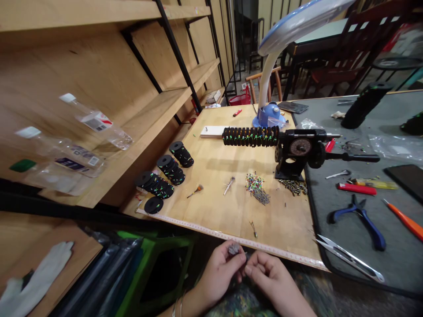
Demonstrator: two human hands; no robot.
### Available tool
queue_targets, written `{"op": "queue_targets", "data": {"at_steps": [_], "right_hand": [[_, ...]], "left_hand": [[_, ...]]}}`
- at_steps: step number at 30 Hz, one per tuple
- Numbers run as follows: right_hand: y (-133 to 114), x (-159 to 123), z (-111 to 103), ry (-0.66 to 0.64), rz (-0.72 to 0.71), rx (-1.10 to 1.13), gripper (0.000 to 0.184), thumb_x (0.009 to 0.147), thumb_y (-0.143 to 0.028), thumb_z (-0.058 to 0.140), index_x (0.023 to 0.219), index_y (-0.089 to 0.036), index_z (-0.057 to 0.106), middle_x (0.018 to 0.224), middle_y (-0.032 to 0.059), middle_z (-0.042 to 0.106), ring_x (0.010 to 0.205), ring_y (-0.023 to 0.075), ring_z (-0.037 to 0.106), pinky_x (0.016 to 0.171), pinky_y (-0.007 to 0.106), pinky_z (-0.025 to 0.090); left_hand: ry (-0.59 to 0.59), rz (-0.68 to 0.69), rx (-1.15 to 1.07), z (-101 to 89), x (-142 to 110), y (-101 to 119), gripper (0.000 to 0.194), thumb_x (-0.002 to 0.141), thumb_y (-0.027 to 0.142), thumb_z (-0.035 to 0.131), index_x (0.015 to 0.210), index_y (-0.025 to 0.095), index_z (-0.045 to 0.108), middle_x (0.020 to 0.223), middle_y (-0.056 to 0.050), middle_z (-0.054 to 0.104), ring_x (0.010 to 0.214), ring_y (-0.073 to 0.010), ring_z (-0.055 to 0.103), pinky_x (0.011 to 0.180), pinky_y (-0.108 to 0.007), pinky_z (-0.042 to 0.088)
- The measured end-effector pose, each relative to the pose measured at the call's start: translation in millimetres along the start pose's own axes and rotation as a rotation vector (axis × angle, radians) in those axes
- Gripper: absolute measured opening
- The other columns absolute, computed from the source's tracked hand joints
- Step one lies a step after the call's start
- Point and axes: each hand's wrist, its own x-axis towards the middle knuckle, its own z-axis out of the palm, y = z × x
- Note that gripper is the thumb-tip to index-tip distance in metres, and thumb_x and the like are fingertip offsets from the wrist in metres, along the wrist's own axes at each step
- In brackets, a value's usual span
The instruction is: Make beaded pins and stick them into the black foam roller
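Observation:
My left hand (222, 269) is closed on a small grey clump (233, 249), which shows between thumb and curled fingers; its kind is too small to make out. Close beside it, my right hand (269, 274) is pinched shut, its fingertips nearly meeting my left thumb. Whatever lies in that pinch is hidden. Both hands are just in front of the table's near edge, above my lap. A small metal piece with thin wires (254, 230) lies on the wood beyond them. Farther in are a pile of coloured beads (254, 180) and a heap of small grey metal parts (261, 197).
A black hand-cranked winder (294, 152) carries a row of black foam discs (250, 136). Black foam spools (170, 169) stand at left. On the grey mat lie blue-handled pliers (358, 218), tweezers (352, 259) and an orange tool (405, 220). A desk lamp (269, 114) stands behind.

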Motion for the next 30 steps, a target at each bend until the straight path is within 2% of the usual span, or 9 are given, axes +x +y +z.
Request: {"op": "queue_targets", "data": {"at_steps": [4, 10, 17, 30], "right_hand": [[1.9, 2.8, 1.3, -0.039, 0.032, 0.058, 0.047, 0.068, -0.061, 0.069, 0.060, -0.018, 0.055, 0.051, -0.0069, 0.044, 0.049, 0.0076, 0.027, 0.049, 0.023, 0.019], [5.4, 4.1, 0.1, -0.090, 0.161, 0.148, 0.047, 0.064, -0.060, 0.072, 0.060, -0.021, 0.046, 0.041, -0.0144, 0.028, 0.040, 0.0043, 0.014, 0.042, 0.023, 0.007], [5.3, 4.9, 0.2, -0.104, 0.185, 0.175, 0.046, 0.062, -0.058, 0.074, 0.060, -0.021, 0.046, 0.038, -0.0155, 0.028, 0.035, 0.0030, 0.014, 0.039, 0.023, 0.006], [4.7, 3.3, -1.6, -0.101, 0.178, 0.216, 0.045, 0.065, -0.056, 0.073, 0.062, -0.020, 0.047, 0.044, -0.0144, 0.030, 0.038, 0.0028, 0.014, 0.039, 0.022, 0.007]], "left_hand": [[-0.001, -0.013, 0.046, 1.6, -1.5, 2.4, 0.032, 0.076, 0.043, 0.067, 0.069, 0.017, 0.051, 0.056, 0.006, 0.046, 0.045, -0.0072, 0.041, 0.046, -0.020, 0.034], [0.049, 0.069, 0.171, 2.3, -6.1, 2.3, 0.024, 0.079, 0.037, 0.066, 0.074, 0.017, 0.053, 0.063, 0.004, 0.047, 0.056, -0.0102, 0.045, 0.054, -0.021, 0.040], [0.095, 0.157, 0.254, 0.3, -5.1, -1.8, 0.015, 0.082, 0.028, 0.063, 0.075, 0.016, 0.055, 0.069, 0.001, 0.053, 0.067, -0.0139, 0.050, 0.066, -0.022, 0.042], [0.109, 0.201, 0.355, 0.2, -6.6, -3.4, 0.008, 0.082, 0.022, 0.058, 0.076, 0.017, 0.056, 0.070, 0.000, 0.055, 0.068, -0.0144, 0.050, 0.065, -0.022, 0.041]]}}
